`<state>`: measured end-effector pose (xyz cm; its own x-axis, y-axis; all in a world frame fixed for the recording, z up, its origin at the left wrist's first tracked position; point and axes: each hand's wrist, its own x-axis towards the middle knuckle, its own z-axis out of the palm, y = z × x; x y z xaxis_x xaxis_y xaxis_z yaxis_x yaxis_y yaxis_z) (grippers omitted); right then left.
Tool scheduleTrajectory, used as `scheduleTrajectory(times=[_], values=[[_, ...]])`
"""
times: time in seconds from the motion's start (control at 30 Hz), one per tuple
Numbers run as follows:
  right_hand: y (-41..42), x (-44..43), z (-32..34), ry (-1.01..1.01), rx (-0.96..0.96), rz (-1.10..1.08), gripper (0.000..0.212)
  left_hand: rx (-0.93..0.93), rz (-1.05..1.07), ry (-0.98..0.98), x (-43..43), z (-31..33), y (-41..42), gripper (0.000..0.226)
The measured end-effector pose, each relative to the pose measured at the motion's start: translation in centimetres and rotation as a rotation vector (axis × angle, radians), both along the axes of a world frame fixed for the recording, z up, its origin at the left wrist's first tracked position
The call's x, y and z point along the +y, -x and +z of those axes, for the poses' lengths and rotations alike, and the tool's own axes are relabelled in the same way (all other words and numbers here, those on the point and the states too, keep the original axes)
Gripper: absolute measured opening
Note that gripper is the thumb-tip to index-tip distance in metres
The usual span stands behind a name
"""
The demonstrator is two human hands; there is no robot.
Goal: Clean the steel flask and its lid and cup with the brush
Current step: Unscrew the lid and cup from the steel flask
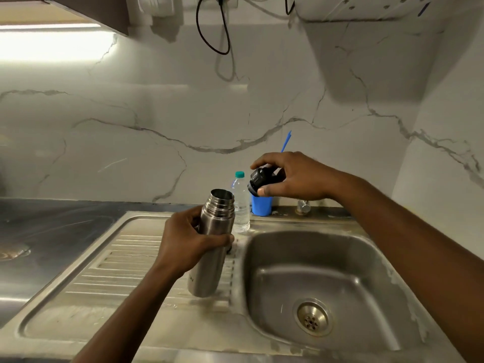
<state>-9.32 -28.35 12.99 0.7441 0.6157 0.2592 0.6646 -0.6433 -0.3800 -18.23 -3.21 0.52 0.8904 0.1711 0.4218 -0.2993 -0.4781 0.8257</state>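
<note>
Above the draining board, left hand (188, 239) grips the open steel flask (212, 247); up-right of it, right hand (293, 176) pinches the black lid (262, 179)

I count one flask (213, 239), one black lid (262, 179), one clear bottle (241, 205), one blue cup (262, 205), one blue handle (286, 141), one sink (288, 258) with one drain (313, 317), one tap knob (303, 205), and two hands, a left hand (188, 242) and a right hand (296, 176).
</note>
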Motion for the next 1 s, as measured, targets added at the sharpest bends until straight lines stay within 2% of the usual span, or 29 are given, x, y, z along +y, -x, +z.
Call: scheduleTrajectory(times=[0.27, 0.53, 0.87, 1.0], values=[[-1.5, 5.3, -9.4, 0.140, 0.152, 0.015, 0.055, -0.002, 0.072, 0.045, 3.6, 0.3, 1.3, 0.049], [-2.3, 9.0, -16.8, 0.132, 0.260, 0.054, 0.056, -0.013, 0.087, 0.049, 5.3, 0.4, 2.2, 0.051], [-2.4, 9.9, -18.7, 0.147, 0.233, 0.067, 0.067, -0.005, 0.099, 0.034, 4.8, 0.6, 2.5, 0.047], [-2.4, 9.0, -18.4, 0.093, 0.253, 0.072, 0.072, -0.006, 0.103, 0.005, 3.8, 0.9, 2.3, 0.046]])
